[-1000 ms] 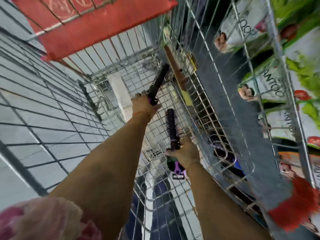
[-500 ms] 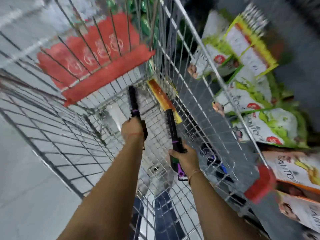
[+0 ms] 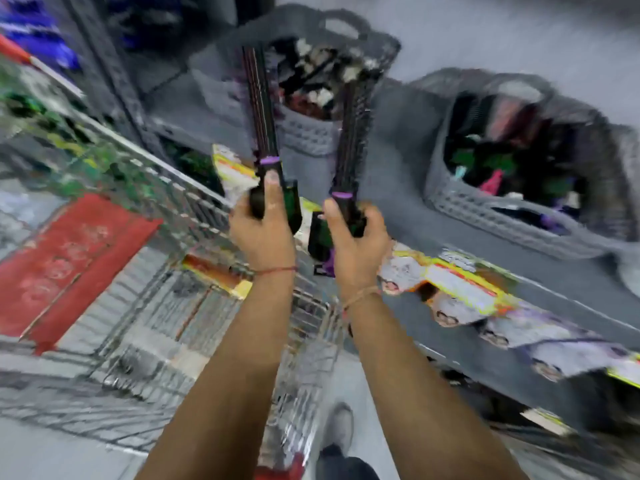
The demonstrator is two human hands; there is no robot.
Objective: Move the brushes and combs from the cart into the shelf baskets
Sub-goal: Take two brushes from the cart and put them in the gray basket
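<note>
Whole view motion-blurred. Contents of far basket [image 3: 311, 136] at 12 o'clock and right basket [image 3: 485, 206] at 2 o'clock smeared, unidentifiable. Brush [image 3: 263, 109] handles hidden inside fists. Cart [image 3: 145, 306] wires smeared; package [image 3: 460, 292] print unreadable.

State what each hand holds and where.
Left hand: a round brush, gripped by its handle. Right hand: another brush, also by the handle.
</note>
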